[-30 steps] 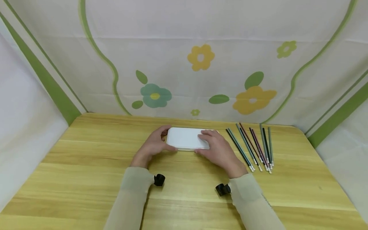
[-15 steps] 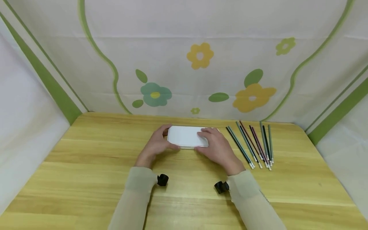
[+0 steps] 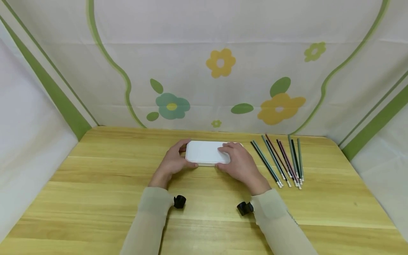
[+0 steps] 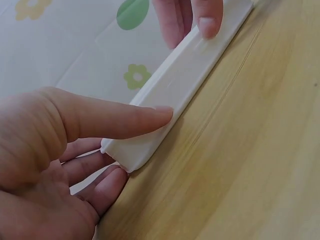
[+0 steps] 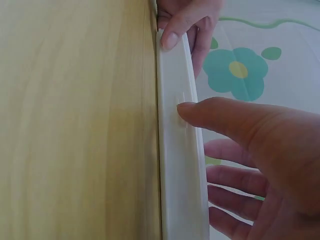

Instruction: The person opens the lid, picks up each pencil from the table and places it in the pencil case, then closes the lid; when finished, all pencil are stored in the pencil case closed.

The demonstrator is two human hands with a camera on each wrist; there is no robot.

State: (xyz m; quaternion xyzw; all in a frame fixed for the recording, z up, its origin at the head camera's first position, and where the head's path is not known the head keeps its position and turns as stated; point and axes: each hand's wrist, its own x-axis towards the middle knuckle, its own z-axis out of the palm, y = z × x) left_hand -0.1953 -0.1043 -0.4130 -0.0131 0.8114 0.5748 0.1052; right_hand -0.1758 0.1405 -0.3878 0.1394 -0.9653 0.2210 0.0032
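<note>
A flat white pencil case [image 3: 204,151] with rounded corners lies lengthwise near the back of the table, its lid down. My left hand [image 3: 172,161] grips its left end, thumb along the front side and fingers round the end and back. At the other end, my right hand [image 3: 239,163] holds the case with fingers over the lid. In the right wrist view, the right thumb presses the small raised tab on the front side [image 5: 180,150]. Several pencils [image 3: 280,163] in dark green, black and dark red lie fanned to the right, erasers toward me.
The wooden table [image 3: 95,198] ends at a white cloth [image 3: 191,28] printed with flowers, close behind the pencil case. More cloth hangs at both sides. A small black wrist camera [image 3: 180,202] sits at the left cuff, another black camera [image 3: 244,208] at the right.
</note>
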